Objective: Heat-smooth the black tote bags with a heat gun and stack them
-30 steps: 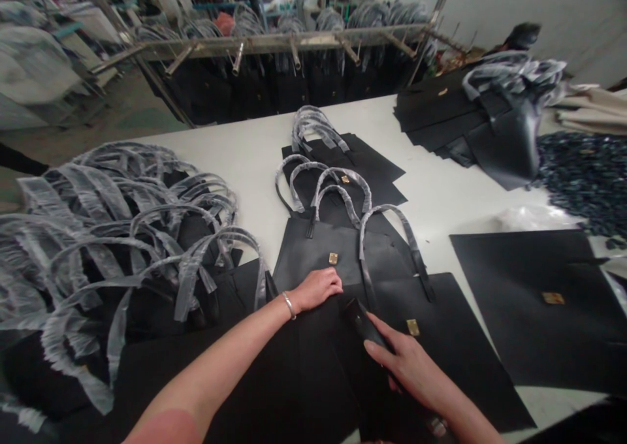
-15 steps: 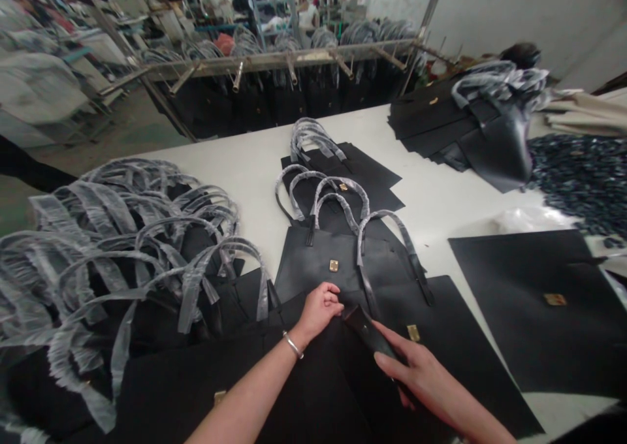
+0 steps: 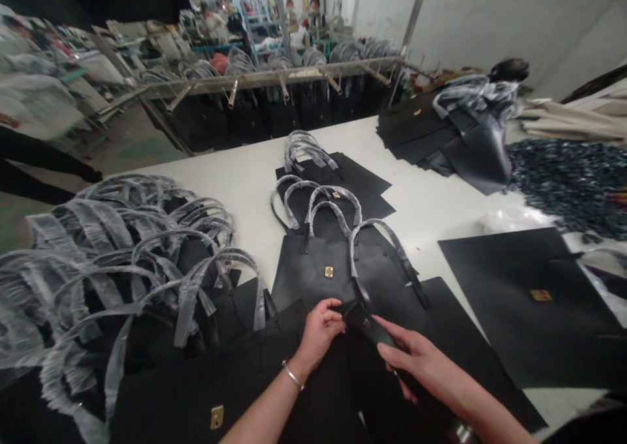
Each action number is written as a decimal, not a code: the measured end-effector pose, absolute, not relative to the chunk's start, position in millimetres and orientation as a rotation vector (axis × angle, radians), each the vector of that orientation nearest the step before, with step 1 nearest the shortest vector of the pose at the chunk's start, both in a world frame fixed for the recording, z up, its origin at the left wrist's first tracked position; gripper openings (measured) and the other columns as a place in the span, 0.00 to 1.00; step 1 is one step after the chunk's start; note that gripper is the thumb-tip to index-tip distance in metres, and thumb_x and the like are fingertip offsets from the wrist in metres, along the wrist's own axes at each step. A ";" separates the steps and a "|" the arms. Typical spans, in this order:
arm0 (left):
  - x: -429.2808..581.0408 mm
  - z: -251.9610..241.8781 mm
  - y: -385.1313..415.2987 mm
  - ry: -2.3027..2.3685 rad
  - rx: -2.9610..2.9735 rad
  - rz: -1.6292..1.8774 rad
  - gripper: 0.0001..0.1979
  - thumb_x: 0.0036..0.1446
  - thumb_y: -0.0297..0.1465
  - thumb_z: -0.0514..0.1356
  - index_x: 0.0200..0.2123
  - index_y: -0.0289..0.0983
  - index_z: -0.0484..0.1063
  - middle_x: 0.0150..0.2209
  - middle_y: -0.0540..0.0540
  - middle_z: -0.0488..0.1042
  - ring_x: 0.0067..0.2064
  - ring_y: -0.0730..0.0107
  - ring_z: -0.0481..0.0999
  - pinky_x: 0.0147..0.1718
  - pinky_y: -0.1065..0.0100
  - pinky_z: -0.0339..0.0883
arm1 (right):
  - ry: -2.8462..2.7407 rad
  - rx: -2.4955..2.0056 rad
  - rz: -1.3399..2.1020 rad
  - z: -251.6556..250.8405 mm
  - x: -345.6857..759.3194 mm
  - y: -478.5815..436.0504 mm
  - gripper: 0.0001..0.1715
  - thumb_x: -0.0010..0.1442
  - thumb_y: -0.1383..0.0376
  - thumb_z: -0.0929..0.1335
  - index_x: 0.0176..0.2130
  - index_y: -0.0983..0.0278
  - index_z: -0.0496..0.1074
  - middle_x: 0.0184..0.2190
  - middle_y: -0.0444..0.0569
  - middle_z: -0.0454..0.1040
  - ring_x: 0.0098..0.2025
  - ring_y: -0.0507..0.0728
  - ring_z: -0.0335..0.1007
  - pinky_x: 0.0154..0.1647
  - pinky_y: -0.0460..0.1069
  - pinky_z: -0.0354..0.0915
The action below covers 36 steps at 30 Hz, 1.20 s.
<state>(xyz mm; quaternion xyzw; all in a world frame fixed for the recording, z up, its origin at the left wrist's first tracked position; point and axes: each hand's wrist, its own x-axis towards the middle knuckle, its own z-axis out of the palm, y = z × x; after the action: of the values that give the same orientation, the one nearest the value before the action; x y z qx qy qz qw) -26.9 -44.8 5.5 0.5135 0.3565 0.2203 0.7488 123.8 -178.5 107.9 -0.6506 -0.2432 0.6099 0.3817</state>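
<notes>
My left hand (image 3: pixel 321 333), a bangle on its wrist, is closed in a pinch at the tip of a black oblong piece (image 3: pixel 367 326). My right hand (image 3: pixel 411 356) wraps round the other end of this piece; whether it is folded leather or a tool I cannot tell. Below both hands lie black leather bag panels (image 3: pixel 274 379), one with a gold lock plate (image 3: pixel 217 417). Just beyond, a black panel (image 3: pixel 298 268) carries a gold clasp (image 3: pixel 328 272) and plastic-wrapped handles (image 3: pixel 336 196). What the left fingertips pinch is partly hidden.
On the left is a heap of plastic-wrapped handles (image 3: pixel 147 235). A black panel (image 3: pixel 514 326) lies at right, with stacked bag pieces (image 3: pixel 441 130) behind. Beyond the white table (image 3: pixel 230 170) stands a metal rack (image 3: pixel 274 78) of bags. People sit farther back.
The view has tilted up a little, so more of the near panel and its lock plate shows. The black piece now meets my left fingertips more closely. Both hands keep their grip.
</notes>
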 end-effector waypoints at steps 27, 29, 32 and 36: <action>59.5 75.8 -96.0 0.584 1.979 0.400 0.17 0.50 0.18 0.61 0.44 0.36 0.71 0.52 0.39 0.73 0.56 0.54 0.70 0.59 0.48 0.62 | -0.170 -1.856 0.776 121.6 210.1 -305.5 0.50 0.52 0.45 0.70 0.66 0.59 0.53 0.25 0.40 0.68 0.17 0.50 0.64 0.17 0.46 0.61; 40.3 33.9 -103.0 0.597 2.351 0.300 0.21 0.50 0.18 0.61 0.48 0.35 0.70 0.57 0.37 0.69 0.61 0.49 0.64 0.62 0.41 0.56 | -0.184 -1.878 0.853 111.6 208.8 -306.9 0.48 0.54 0.46 0.69 0.66 0.59 0.53 0.25 0.40 0.68 0.17 0.50 0.64 0.16 0.45 0.61; 12.9 -0.5 -113.9 0.553 2.662 0.281 0.24 0.52 0.19 0.59 0.54 0.32 0.67 0.61 0.35 0.63 0.64 0.48 0.59 0.62 0.41 0.56 | -0.240 -1.904 1.011 92.1 199.2 -297.1 0.44 0.57 0.48 0.67 0.66 0.59 0.54 0.25 0.39 0.67 0.15 0.49 0.64 0.14 0.45 0.59; -1.7 -13.1 -120.3 0.447 2.819 0.369 0.24 0.59 0.24 0.56 0.59 0.32 0.61 0.63 0.36 0.61 0.65 0.53 0.58 0.62 0.45 0.60 | -0.341 -1.795 1.251 75.0 181.7 -266.3 0.39 0.59 0.50 0.66 0.65 0.58 0.56 0.25 0.39 0.67 0.14 0.47 0.63 0.12 0.43 0.57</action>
<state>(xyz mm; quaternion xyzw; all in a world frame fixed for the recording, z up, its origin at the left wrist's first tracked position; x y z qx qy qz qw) -1.7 -120.3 -13.1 0.9710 0.1540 0.1272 0.1315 181.7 -266.3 75.0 -0.7249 -0.1376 0.5054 0.4473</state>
